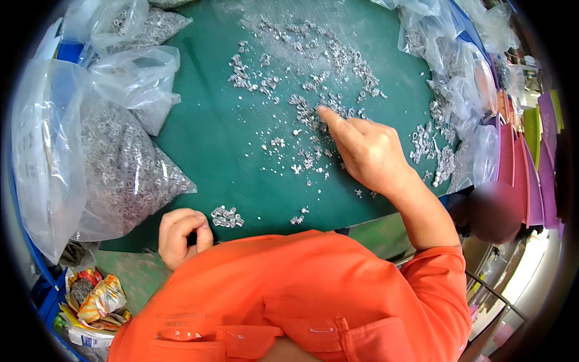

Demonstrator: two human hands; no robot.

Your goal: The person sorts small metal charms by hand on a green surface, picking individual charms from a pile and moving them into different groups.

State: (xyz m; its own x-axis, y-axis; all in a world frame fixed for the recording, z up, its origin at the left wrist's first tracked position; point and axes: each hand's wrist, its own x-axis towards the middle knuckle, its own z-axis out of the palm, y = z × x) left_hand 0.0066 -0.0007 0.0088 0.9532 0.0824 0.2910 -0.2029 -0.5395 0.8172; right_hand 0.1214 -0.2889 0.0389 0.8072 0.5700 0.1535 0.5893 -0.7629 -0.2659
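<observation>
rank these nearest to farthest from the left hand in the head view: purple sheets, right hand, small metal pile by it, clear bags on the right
From the left hand:
1. Small metal pile, just right of it
2. Right hand, up and to the right
3. Clear bags, farther right
4. Purple sheets, far right, past the bags

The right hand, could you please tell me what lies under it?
Small grey parts lie on the green table around the index fingertip of the right hand. Whatever lies beneath its palm and curled fingers is covered and cannot be seen.
</observation>
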